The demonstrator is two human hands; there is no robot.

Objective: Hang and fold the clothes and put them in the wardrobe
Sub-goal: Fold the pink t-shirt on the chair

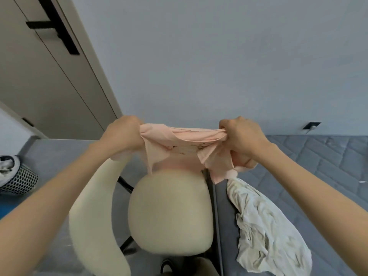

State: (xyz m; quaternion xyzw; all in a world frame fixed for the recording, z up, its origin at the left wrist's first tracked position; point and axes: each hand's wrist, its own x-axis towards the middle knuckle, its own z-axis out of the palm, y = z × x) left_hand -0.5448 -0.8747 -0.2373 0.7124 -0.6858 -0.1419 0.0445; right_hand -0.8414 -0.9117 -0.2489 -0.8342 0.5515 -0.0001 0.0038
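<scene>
**Pink garment stretched between two hands above the chair**

Pale pink soft cotton garment (185, 148) hangs in the air above the cream rounded padded chair (171, 214), spread wide between both hands. The left hand (124, 134) has its grip closed on the garment's left end, the cloth bunched inside the fist. The right hand (242, 136) has its grip closed on the right end, where more fabric gathers and droops below the knuckles. A small printed pattern shows near the middle of the garment, too small to read. The lower folds of the pink cloth fall to the far edge of the chair seat.

Right of the chair lies the grey quilted mattress (322, 156), and on it, just beside the chair, a crumpled white cloth (266, 230). Far left of the chair, on the grey floor (51, 156), stands a black mesh basket (17, 180) with light items inside. Behind and left of the chair rises a beige wardrobe door (43, 76) with black bar handles.
</scene>
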